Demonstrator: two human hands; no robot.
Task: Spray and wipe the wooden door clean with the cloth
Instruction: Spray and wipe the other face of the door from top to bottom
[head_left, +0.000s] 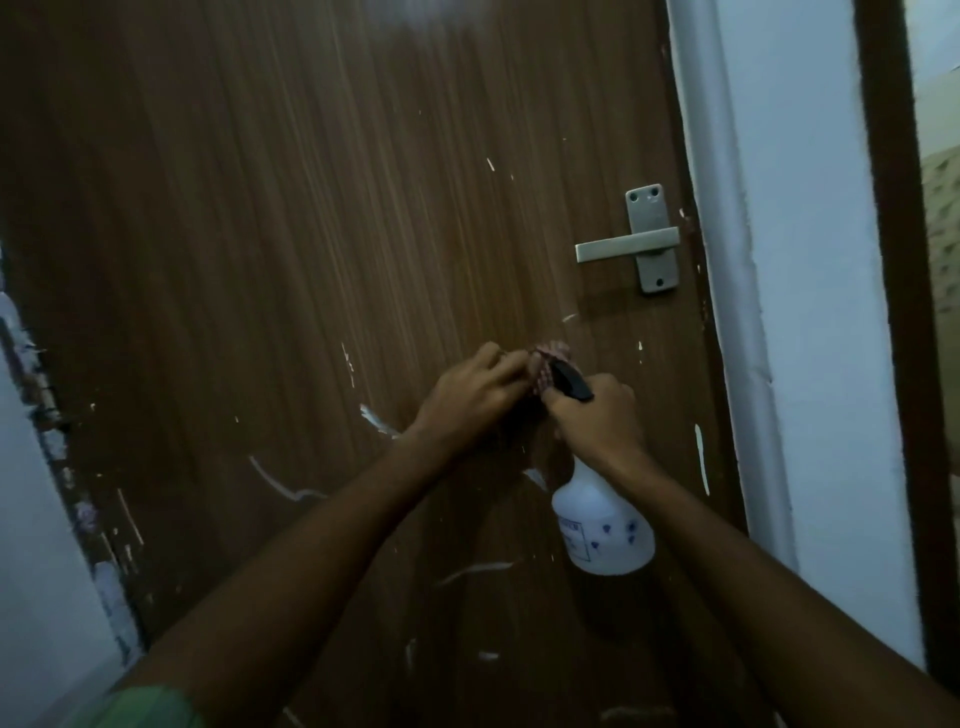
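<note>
A brown wooden door (291, 249) with white paint streaks and scratches fills the view. My right hand (597, 421) grips the black trigger head of a white spray bottle (602, 530), which hangs below the hand in front of the door. My left hand (467, 400) holds a bunched red-and-white checked cloth (545, 364) right next to the bottle's nozzle. Both hands meet below and left of the door handle. Most of the cloth is hidden between the hands.
A silver lever handle (634, 244) on its plate sits at the door's right side. A white door frame (727, 312) and white wall run down the right. A chipped white frame edge (57, 467) shows at the left.
</note>
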